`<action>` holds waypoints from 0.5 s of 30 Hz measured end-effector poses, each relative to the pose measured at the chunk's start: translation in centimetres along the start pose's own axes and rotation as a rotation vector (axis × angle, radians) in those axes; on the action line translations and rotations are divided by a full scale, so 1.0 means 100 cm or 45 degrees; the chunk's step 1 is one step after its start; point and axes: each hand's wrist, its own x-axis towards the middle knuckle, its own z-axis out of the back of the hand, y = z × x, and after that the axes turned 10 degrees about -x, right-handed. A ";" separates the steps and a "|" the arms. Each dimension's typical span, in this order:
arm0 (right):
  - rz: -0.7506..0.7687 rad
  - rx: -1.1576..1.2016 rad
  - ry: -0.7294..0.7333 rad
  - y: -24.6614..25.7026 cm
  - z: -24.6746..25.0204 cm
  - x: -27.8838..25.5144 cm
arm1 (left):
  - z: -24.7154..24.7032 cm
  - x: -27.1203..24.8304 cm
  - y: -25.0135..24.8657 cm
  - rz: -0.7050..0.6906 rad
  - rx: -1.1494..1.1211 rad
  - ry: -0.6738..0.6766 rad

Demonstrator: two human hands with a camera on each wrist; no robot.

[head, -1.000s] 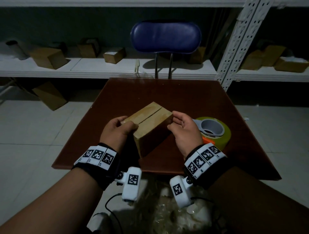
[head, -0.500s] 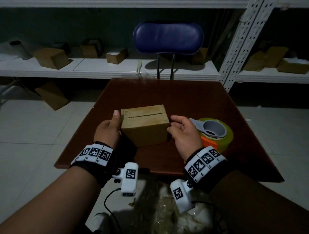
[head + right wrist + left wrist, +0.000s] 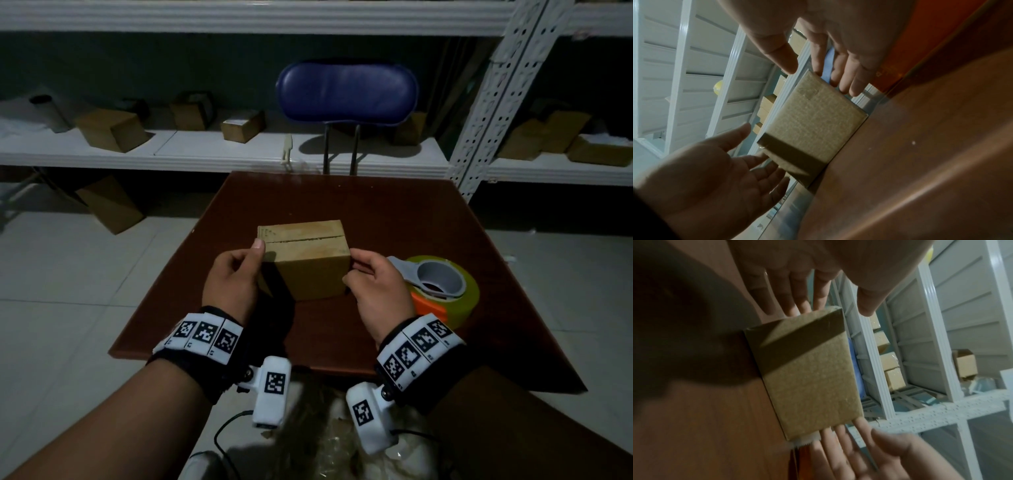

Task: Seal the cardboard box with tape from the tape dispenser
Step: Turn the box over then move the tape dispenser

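Observation:
A small cardboard box [image 3: 305, 263] stands on the brown table [image 3: 342, 202], its top seam running left to right with no tape visible on it. My left hand [image 3: 255, 255] is at its left end, thumb on the top edge. My right hand [image 3: 356, 270] touches its right end. In the left wrist view the left hand [image 3: 818, 301] lays straight fingertips against the box [image 3: 807, 378]. In the right wrist view the right hand [image 3: 816, 69] does the same on the box [image 3: 813, 116]. The tape dispenser [image 3: 442, 284], a yellowish roll in a grey and orange holder, lies just right of my right hand.
A blue chair [image 3: 346, 92] stands behind the table. White shelves [image 3: 205, 147] with several cardboard boxes run along the back, and one box [image 3: 109, 205] sits on the floor at the left. Crumpled plastic wrapping [image 3: 325, 438] lies below the table's near edge.
The box has turned from a diagonal, tipped pose to square on the table, seam now left to right. Both hands have slid to its left and right ends.

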 end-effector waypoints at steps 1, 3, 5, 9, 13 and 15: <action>0.004 -0.005 0.013 0.000 0.000 0.001 | -0.001 0.000 0.000 -0.002 -0.011 0.010; 0.011 -0.007 0.031 0.001 0.001 0.002 | -0.003 -0.001 -0.001 -0.004 -0.051 0.009; 0.017 0.005 0.038 0.003 0.002 0.004 | -0.004 0.001 -0.001 -0.015 -0.111 0.011; 0.037 0.062 0.115 0.009 0.002 0.011 | -0.007 0.002 -0.005 0.023 -0.294 0.126; 0.006 0.094 0.167 0.015 -0.002 0.020 | -0.013 0.009 -0.005 0.100 -0.311 0.266; -0.011 0.091 0.170 0.017 -0.006 0.024 | -0.015 0.015 -0.005 0.115 -0.359 0.273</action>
